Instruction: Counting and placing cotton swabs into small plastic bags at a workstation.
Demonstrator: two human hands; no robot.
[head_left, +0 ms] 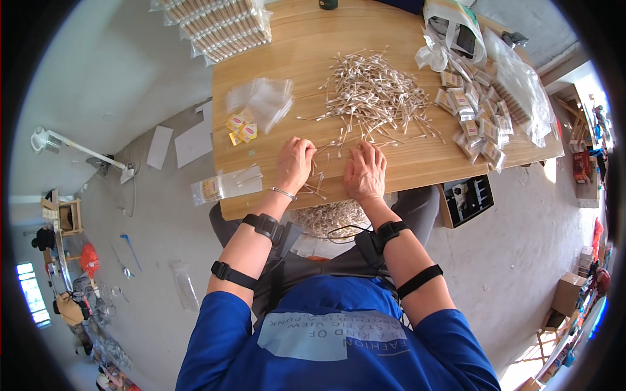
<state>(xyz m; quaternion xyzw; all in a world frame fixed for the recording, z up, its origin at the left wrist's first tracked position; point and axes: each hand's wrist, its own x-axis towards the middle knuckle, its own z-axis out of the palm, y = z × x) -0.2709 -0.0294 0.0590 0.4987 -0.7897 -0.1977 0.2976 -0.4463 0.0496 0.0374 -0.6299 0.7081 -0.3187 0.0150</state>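
A large heap of cotton swabs (pixel 375 91) lies on the wooden table, with loose swabs scattered along its near side. My left hand (pixel 297 164) is closed in a pinch at the near left of the heap, and thin swab sticks show by its fingertips. Just behind its wrist, a few stray swabs (pixel 315 189) rest near the table's edge. My right hand (pixel 366 172) is back-up on the table, its fingers bent down and close together among the nearest swabs. What those fingertips hold, if anything, is hidden under them.
Clear plastic bags (pixel 264 101) and yellow labels (pixel 242 129) lie left; a partly filled bag (pixel 225 185) overhangs the edge. Small filled packs (pixel 479 120) pile up right. Stacked packs (pixel 222 29) stand far left. More swabs (pixel 332 218) sit below the table edge, above my lap.
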